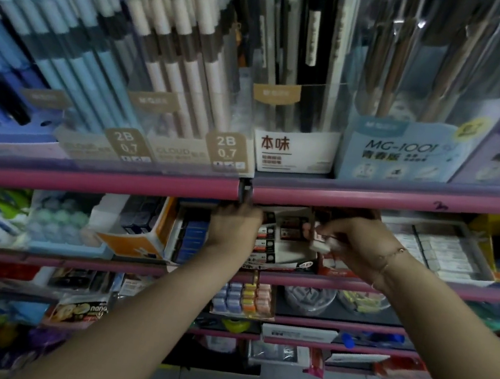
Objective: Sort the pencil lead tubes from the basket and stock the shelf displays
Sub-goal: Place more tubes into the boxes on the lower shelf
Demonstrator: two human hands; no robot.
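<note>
Both my hands reach under the pink shelf rail (99,179) into the second shelf. My left hand (232,224) has its fingers tucked behind the rail at the back of a white display box (286,242) filled with dark and red lead tubes; what it holds is hidden. My right hand (360,241) grips a few small white and red lead tubes (320,241) just right of that box. A box of blue tubes (192,239) stands left of my left hand. No basket is in view.
Above the rail stand clear cases of pencils and pens (170,59) with 2B 0.7 labels. An orange box (136,231) sits at left, a tray of white packs (436,251) at right. Lower shelves hold erasers (243,297) and other stationery. Grey floor shows below.
</note>
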